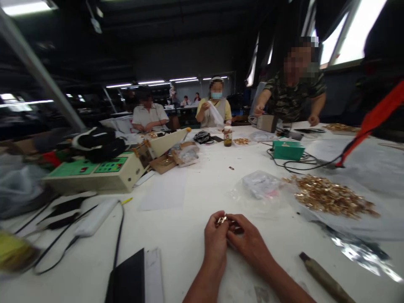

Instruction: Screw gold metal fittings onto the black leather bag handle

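Note:
Over the white table [195, 185], my left hand [216, 237] and my right hand [248, 237] meet at the fingertips. Small shiny gold metal pieces [221, 220] show inside my curled left fingers. My right fingers are bent against the left hand, with more gold glints between them; the exact kind of piece is too small to tell. To the right, a large heap of similar gold pieces [334, 195] lies on clear plastic sheeting. A crumpled clear plastic bag [261, 185] rests just beyond my hands.
At left stand a green-topped beige machine [91, 172], a white power strip [96, 216] and cables. A black flat object [128, 277] lies near the front edge, a dark-handled tool [325, 277] at right. A green box [288, 150], a jar [227, 136] and several co-workers are farther off.

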The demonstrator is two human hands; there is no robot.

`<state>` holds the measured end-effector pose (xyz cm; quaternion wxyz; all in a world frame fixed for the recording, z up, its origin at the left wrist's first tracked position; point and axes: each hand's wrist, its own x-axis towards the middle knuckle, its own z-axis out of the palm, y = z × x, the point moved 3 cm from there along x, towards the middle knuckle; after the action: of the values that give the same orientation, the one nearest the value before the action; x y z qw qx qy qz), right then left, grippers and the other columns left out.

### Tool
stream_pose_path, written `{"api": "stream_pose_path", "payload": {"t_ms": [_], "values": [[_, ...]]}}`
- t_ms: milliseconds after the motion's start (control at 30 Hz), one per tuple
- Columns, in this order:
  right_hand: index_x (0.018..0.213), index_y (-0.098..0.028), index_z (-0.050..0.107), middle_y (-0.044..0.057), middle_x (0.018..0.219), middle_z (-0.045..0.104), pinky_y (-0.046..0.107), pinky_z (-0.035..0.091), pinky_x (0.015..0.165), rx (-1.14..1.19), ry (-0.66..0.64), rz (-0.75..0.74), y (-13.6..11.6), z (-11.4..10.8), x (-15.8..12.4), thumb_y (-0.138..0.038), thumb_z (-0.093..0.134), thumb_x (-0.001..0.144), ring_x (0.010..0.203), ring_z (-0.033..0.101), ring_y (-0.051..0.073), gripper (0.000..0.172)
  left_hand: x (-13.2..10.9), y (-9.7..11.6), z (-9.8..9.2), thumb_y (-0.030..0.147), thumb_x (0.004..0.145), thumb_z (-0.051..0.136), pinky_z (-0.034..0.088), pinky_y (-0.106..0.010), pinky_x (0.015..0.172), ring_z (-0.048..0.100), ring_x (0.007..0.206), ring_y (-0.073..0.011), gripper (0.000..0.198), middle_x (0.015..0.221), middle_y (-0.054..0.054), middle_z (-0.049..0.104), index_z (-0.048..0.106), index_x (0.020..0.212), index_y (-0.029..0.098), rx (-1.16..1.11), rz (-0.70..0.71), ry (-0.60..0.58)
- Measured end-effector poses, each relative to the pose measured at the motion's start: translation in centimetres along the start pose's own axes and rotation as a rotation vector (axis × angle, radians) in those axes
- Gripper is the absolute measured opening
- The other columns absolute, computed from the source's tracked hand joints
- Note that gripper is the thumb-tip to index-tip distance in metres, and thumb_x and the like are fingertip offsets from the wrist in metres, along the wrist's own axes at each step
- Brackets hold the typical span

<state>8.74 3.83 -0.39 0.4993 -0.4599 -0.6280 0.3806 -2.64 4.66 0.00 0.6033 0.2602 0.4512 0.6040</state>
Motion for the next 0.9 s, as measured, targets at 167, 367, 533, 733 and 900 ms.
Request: {"api": "stream_pose_path", "payload": {"t_ms": [167,367,533,733,900], "values": [[0.122,-0.028,0.07,0.002,0.123,0.067,0.032,0.055,0.095,-0.042,-0.039,0.051,0.6,-0.2,-0.2,-0.042,0.07,0.087,0.105,0.067,0.019,0.038,-0.7,-0.2,-0.1,0.018,0.064,0.068,0.057,-0.03,0.074,0.074,0.081,-0.0239,0.053,0.09,-0.009,0.073,0.058,0.115,0.011,-0.013,-0.017,0.041],[0.124,-0.028,0.071,0.002,0.124,0.067,0.032,0.056,0.095,-0.065,-0.057,0.065,0.8,-0.4,-0.4,-0.046,0.069,0.086,0.106,0.067,0.02,0.042,-1.2,-0.2,-0.1,0.015,0.064,0.059,0.055,-0.03,0.075,0.074,0.083,-0.0235,0.054,0.093,-0.011,0.074,0.056,0.118,0.011,-0.035,-0.037,0.032],[0.127,-0.028,0.069,0.002,0.126,0.067,0.033,0.057,0.093,-0.063,-0.039,0.08,1.2,-0.2,-0.4,-0.047,0.069,0.087,0.104,0.069,0.02,0.044,-0.8,-0.5,0.0,0.023,0.071,0.065,0.056,-0.032,0.07,0.072,0.073,-0.0233,0.05,0.084,-0.009,0.071,0.057,0.118,0.01,-0.057,-0.035,0.008],[0.127,-0.022,0.068,0.008,0.125,0.067,0.038,0.058,0.09,-0.103,0.105,0.038,0.7,-1.6,0.1,-0.051,0.065,0.092,0.11,0.066,0.024,0.046,0.7,1.7,-1.4,0.027,0.08,0.071,0.059,-0.028,0.068,0.064,0.086,-0.0166,0.035,0.108,-0.01,0.064,0.063,0.111,0.013,-0.088,0.13,0.177],[0.125,-0.02,0.069,0.01,0.123,0.069,0.04,0.056,0.092,-0.083,0.306,0.095,0.6,-3.9,0.8,-0.05,0.059,0.095,0.104,0.067,0.024,0.044,2.1,3.0,-2.9,0.018,0.087,0.063,0.063,-0.033,0.081,0.064,0.095,-0.0164,0.018,0.116,-0.011,0.06,0.065,0.104,0.014,-0.099,0.216,0.278]]}}
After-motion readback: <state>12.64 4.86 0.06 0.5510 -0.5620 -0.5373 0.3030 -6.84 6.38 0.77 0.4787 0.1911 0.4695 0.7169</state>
